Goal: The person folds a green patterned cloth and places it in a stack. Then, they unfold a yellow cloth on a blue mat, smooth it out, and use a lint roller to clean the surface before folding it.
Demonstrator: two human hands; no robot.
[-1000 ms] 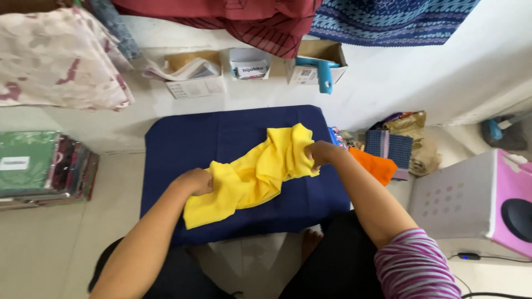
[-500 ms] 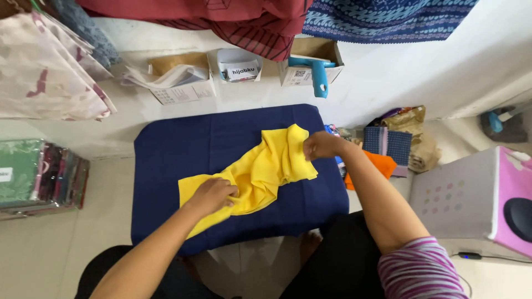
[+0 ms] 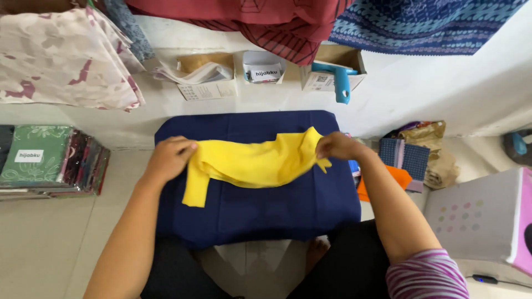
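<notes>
Both hands are pinching the yellow cloth point(image 3: 252, 163) by its ends, left hand point(image 3: 169, 158) and right hand point(image 3: 335, 147), stretched over the middle of the navy padded table point(image 3: 260, 213) with bare blue all around. White floor point(image 3: 44, 243) left, folded fabric stack point(image 3: 50, 160) at the left edge, small boxes point(image 3: 266, 75) along the top.

Cloth point(image 3: 252, 163) lies on the board point(image 3: 260, 210), between both hands.
</notes>
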